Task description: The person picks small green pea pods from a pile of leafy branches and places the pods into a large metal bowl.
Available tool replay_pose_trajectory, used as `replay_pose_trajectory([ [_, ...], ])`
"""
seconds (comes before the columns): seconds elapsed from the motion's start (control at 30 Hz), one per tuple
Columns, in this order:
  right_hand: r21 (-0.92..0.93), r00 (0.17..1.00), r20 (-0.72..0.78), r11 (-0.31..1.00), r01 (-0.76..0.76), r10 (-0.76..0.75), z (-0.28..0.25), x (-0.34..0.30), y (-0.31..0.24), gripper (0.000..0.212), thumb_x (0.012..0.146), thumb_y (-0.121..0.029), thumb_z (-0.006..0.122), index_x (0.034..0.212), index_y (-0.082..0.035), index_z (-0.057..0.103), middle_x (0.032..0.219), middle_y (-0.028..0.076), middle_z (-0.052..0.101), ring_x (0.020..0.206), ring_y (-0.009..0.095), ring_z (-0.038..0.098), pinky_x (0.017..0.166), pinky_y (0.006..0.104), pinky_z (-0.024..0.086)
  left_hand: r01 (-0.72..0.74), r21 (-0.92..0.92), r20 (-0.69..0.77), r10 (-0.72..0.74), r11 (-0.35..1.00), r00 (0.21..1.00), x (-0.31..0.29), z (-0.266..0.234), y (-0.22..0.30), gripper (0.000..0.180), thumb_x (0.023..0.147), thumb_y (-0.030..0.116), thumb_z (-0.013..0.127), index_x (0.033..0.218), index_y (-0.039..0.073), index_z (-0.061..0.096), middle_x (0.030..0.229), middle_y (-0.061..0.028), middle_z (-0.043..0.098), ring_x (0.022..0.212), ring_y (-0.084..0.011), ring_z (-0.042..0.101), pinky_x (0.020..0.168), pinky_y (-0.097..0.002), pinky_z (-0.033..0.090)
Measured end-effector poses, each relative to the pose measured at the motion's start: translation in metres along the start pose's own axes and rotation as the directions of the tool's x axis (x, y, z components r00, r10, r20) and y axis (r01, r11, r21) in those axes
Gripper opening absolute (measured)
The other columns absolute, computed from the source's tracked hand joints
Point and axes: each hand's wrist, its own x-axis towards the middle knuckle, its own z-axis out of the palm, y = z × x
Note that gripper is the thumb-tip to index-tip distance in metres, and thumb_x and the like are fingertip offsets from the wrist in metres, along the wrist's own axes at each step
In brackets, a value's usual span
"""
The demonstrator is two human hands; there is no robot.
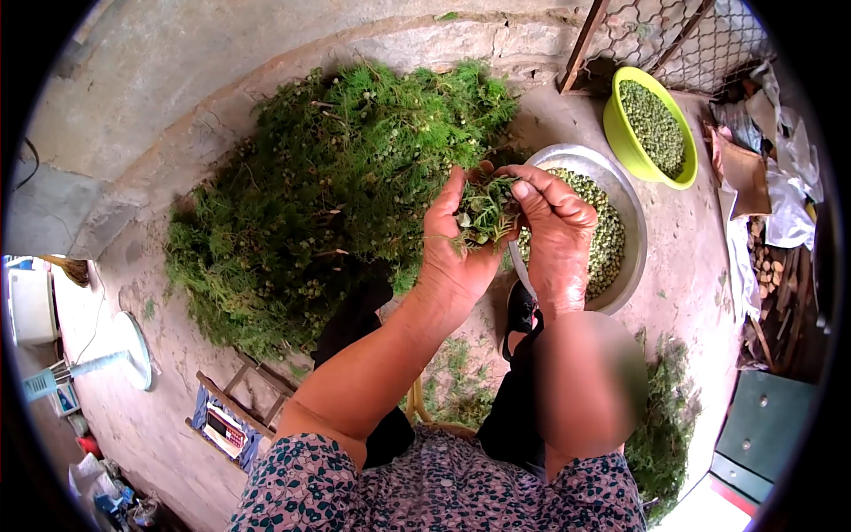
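My left hand [452, 257] is cupped upward around a handful of feathery evergreen sprigs [483, 213] with small pale green cones among them. Thumb and fingertips of my right hand [561, 235] pinch at the right side of that handful. Both hands are raised between a large heap of cut evergreen branches [355, 168] on the left and a round metal basin [633, 222] on the right. Small green cones [607, 239] lie in the basin, partly hidden behind my right hand and wrist.
A yellow-green plastic tub [688, 177] of green cones stands behind the basin. More cut greenery [669, 426] lies at lower right. A small folding stool [226, 426] holding a phone-like object and a standing fan [133, 350] are at left. Bags and firewood [767, 270] line the right.
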Motion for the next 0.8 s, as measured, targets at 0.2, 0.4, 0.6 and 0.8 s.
replay_pose_trajectory([
  [0.2,0.128,0.987,-0.116,0.987,-0.093,0.108,0.005,-0.003,-0.005,0.012,0.08,-0.001,0.061,0.091,0.0,0.066,0.074,0.0,0.061,0.056,0.004,0.05,0.047,0.0173,0.038,0.02,-0.005,0.068,-0.02,1.0,0.998,0.002,-0.005,-0.005,0.032,0.091,0.036,0.044,0.098,0.007,0.054,0.087,-0.0057,0.059,0.077,-0.0195,0.054,0.07,-0.0352,0.046],
  [0.4,0.044,0.999,-0.019,0.998,-0.036,0.037,0.003,-0.002,-0.009,0.012,0.081,-0.003,0.06,0.092,-0.001,0.065,0.071,0.001,0.06,0.053,0.005,0.049,0.046,0.0184,0.038,0.09,-0.099,0.11,-0.079,0.991,0.991,0.006,-0.011,-0.007,0.028,0.091,0.034,0.044,0.097,0.008,0.054,0.086,-0.0067,0.061,0.07,-0.0208,0.056,0.067,-0.0338,0.047],
  [0.6,0.357,0.986,-0.012,0.921,-0.152,0.168,-0.009,0.007,-0.008,0.016,0.086,-0.006,0.054,0.1,0.0,0.06,0.076,0.006,0.061,0.058,0.011,0.053,0.05,0.0208,0.041,0.029,-0.059,0.073,-0.024,0.998,0.997,0.007,-0.007,-0.007,0.028,0.09,0.034,0.046,0.097,0.008,0.053,0.089,-0.0087,0.06,0.079,-0.0249,0.059,0.068,-0.0347,0.048],
  [0.8,0.345,0.99,0.0,0.929,-0.135,0.144,-0.016,0.012,-0.014,0.018,0.085,-0.007,0.056,0.101,0.001,0.059,0.073,0.005,0.061,0.057,0.01,0.054,0.051,0.0211,0.044,-0.022,-0.18,0.125,0.045,0.983,0.991,0.011,-0.003,0.006,0.035,0.089,0.034,0.047,0.097,0.001,0.051,0.095,-0.015,0.058,0.092,-0.0307,0.057,0.083,-0.0426,0.048],
])
